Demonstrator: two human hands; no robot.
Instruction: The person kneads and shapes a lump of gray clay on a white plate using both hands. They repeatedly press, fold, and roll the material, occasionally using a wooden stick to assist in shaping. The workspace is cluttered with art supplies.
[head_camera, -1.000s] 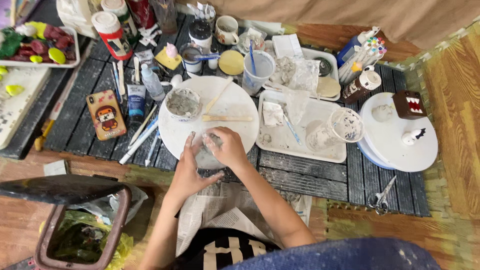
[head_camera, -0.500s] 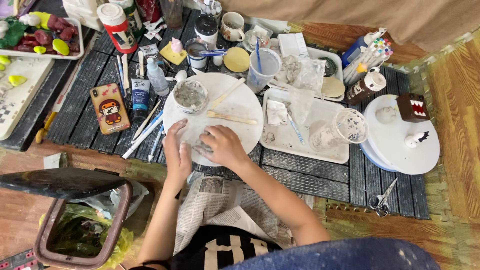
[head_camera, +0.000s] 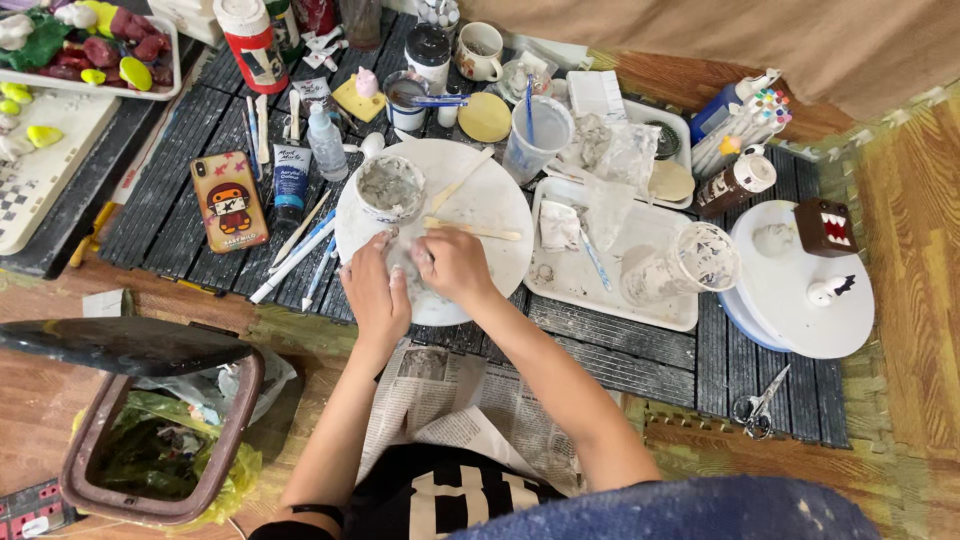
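Note:
My left hand (head_camera: 375, 288) and my right hand (head_camera: 453, 262) press together on a pale grey lump of clay (head_camera: 409, 268) at the near edge of a round white board (head_camera: 490, 210). The lump is mostly hidden between my fingers. On the same board stand a small cup of grey slip (head_camera: 390, 187) to the upper left and two wooden sticks (head_camera: 472, 230) just beyond my right hand.
A phone in a cartoon case (head_camera: 229, 201), a tube (head_camera: 292, 180) and pens lie to the left. A white tray (head_camera: 612, 300) with a plastic cup (head_camera: 700, 258) sits to the right, scissors (head_camera: 757, 409) at the near right. A lidded bin (head_camera: 160, 430) stands at lower left.
Both hands stayed on the clay at the board's near edge. My left hand has shifted slightly along the lump, and the camera view drifted a little.

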